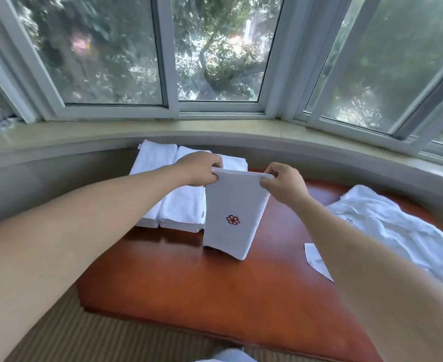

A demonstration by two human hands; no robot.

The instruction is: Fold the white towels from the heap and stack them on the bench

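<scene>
Towel hangs mid-desk, top corners pinched by left hand and right hand; lower edge touching desk. Risk: uneven lowering skews fold; heap right, stack far left.

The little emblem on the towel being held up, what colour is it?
Red: a small flower-like emblem on the white towel, seen in the head view.

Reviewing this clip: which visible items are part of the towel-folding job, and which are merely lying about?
Job:
held towel
folded towels
towel heap
bench
left hand
right hand

Lying about:
paper slip
windowsill
</scene>
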